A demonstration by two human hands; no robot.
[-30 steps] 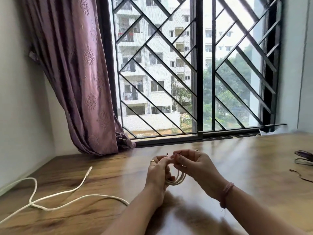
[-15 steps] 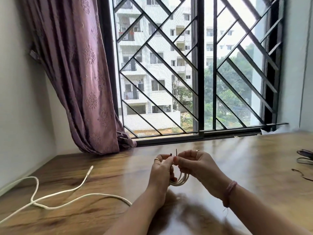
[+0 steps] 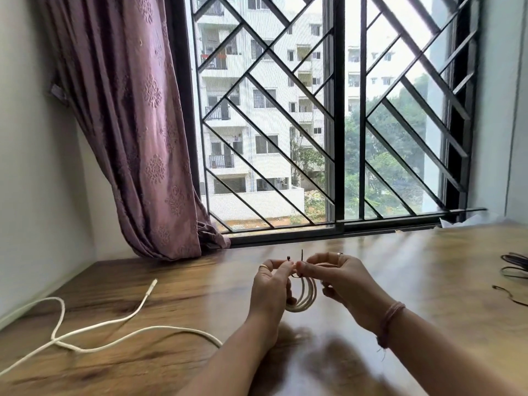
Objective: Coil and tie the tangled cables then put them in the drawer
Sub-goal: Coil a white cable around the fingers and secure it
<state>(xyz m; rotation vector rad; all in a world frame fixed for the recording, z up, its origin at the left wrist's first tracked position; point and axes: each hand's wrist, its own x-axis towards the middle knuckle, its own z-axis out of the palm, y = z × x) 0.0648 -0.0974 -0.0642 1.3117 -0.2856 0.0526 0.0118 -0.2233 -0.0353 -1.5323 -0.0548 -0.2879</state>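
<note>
The coil (image 3: 305,295) is a small bundle of several white loops, held just above the table (image 3: 400,267) between the two hands, and a thin dark tie (image 3: 297,260) goes around its top, with two short ends that stand up. The left hand (image 3: 271,287) pinches one end of the tie between thumb and finger, and the right hand (image 3: 340,277) pinches the other end in the same way, so both hands are closed on the tie and almost touch each other. I judge that the coiling of this cable is finished and the tying is in progress, because the ends are not yet twisted together. A long white cable (image 3: 94,331) lies loose on the table at the left, still uncoiled. Dark cables (image 3: 515,267) lie at the right edge; I cannot tell if they are tied. No drawer is visible, so nothing seems to be put away yet.
</note>
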